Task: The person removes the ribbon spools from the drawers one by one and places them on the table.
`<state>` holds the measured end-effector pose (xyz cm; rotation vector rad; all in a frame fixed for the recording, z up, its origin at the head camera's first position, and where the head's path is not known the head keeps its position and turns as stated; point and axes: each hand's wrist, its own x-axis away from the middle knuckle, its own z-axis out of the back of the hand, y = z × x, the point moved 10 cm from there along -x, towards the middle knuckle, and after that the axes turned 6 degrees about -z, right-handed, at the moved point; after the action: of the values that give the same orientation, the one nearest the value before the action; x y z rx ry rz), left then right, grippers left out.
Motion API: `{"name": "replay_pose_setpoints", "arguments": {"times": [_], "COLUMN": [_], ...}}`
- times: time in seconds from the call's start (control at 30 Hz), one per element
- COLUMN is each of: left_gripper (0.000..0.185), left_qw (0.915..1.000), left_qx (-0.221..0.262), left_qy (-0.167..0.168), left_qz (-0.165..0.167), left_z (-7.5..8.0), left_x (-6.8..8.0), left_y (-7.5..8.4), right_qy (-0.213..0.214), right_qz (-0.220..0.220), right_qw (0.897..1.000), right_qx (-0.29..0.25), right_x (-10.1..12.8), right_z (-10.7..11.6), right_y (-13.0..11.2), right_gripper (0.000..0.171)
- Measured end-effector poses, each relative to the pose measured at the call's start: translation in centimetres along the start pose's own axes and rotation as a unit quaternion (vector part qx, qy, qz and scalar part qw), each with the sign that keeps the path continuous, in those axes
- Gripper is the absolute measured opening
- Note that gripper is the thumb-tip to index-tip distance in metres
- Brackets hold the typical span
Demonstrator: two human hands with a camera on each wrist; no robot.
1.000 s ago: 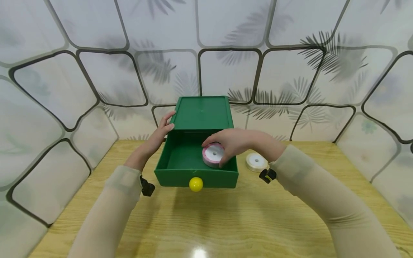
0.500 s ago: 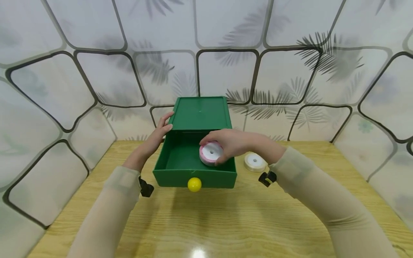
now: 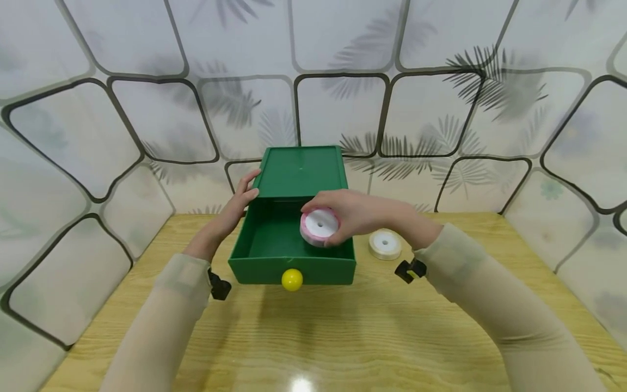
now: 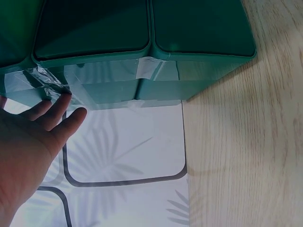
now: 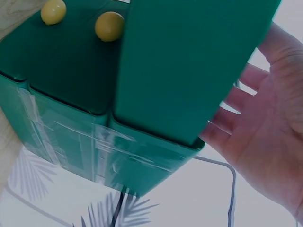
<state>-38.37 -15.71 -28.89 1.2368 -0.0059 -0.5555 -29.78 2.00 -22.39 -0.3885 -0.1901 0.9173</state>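
My right hand (image 3: 350, 215) grips a pink-edged ribbon spool (image 3: 320, 223) with a white face, tilted over the right part of a pulled-out green drawer (image 3: 264, 231). In the right wrist view, the drawer's side wall (image 5: 184, 61) hides the spool and the ends of the right hand's fingers (image 5: 241, 99). Extended fingers of my left hand (image 3: 237, 201) rest against the left side of the green drawer cabinet (image 3: 301, 171). Clear tape (image 4: 104, 75) runs along that side in the left wrist view.
A white ribbon spool (image 3: 384, 245) lies on the wooden table (image 3: 303, 332), right of the drawer. A yellow knob (image 3: 292, 280) sticks out from the drawer front. Lower drawers carry similar yellow knobs (image 5: 110, 26). Patterned panels (image 3: 343, 109) enclose the back and sides.
My right hand has lifted the pink-edged spool slightly and tilted it inside the drawer's outline. The left hand stays at the cabinet's side. The whole head view has shifted a little.
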Motion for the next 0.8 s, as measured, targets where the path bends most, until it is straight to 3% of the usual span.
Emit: {"name": "replay_pose_setpoints", "arguments": {"times": [0.47,0.8], "left_gripper": [0.068,0.067], "left_qw": [1.0000,1.0000], "left_qx": [0.005,0.007], "left_qy": [0.002,0.000], "left_qz": [-0.003,-0.002], "left_z": [0.0,0.0], "left_x": [0.1,0.0], "left_y": [0.3,0.2], "right_qy": [0.075,0.115], "right_qz": [0.030,-0.018], "right_qw": [0.997,0.993], "right_qx": [-0.003,-0.006], "right_x": [2.8,6.1], "right_z": [3.7,5.2], "right_y": [-0.7,1.9], "right_gripper": [0.062,0.066]}}
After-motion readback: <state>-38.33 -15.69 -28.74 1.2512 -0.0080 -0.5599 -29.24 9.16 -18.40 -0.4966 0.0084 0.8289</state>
